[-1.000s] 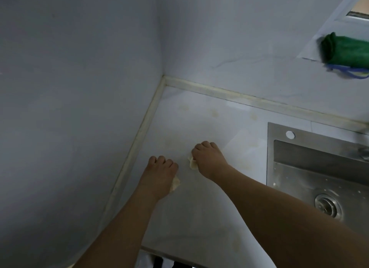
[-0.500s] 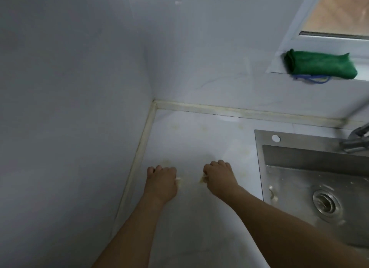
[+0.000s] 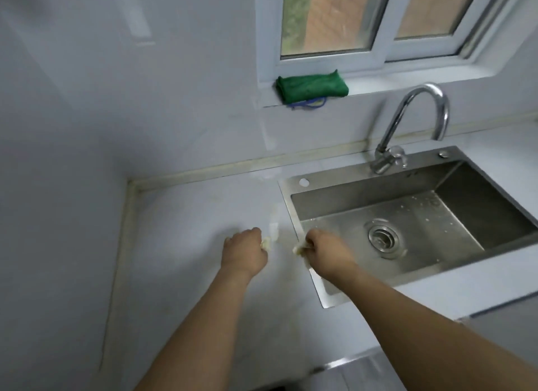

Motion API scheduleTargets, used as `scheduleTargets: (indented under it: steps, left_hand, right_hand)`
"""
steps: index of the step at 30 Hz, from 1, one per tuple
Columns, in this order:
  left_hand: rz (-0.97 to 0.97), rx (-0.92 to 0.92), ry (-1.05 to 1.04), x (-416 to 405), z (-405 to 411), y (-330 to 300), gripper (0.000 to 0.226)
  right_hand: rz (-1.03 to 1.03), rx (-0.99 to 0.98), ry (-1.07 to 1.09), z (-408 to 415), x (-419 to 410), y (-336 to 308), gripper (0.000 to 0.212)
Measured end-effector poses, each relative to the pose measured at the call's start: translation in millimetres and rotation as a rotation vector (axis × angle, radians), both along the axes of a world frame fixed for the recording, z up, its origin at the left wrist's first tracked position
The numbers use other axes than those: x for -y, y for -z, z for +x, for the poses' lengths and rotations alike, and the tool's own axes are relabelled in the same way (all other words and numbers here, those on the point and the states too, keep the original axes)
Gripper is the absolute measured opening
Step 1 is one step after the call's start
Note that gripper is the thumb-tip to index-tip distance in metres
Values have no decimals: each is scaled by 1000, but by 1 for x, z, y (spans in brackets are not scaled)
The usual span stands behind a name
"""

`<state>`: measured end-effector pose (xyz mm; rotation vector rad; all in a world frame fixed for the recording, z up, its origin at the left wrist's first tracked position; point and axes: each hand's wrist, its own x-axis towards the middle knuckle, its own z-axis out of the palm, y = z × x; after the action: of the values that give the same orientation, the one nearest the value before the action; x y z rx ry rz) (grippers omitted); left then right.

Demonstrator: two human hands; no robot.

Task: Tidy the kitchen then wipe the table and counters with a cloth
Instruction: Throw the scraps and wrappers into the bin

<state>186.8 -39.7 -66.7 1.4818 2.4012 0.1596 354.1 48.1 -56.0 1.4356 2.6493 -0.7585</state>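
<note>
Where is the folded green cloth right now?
In the head view, the green cloth lies on the window sill, upper centre, left of the tap and above the sink.
</note>
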Motion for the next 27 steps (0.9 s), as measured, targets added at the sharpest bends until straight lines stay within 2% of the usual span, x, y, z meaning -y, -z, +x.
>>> scheduleTargets:
  steps: [4,6,11,21,25,27]
  left_hand:
    - [5,2,104,-20,63,-15,8]
    - [-3,1,141,-29,97,-20,7]
    - [-17,10,341,-45,220,-27,18]
    - [-43,-20,906,-25,542,-24,22]
    - [-86,-26,1130,-3,660,-21,20]
    - [-94,-43,1233,6,713,-19,19]
  right_hand:
    - [-21,-25,150,80,2,-9,3]
    - [-26,-13,229,121,4,-10,9]
    - [-19,-83,438,255,28,-5,4]
    - [-36,-199,987,549,145,2,11]
    - [-42,-204,1229,639,204,5,2]
    - [-51,-253,1350,676,230,11,6]
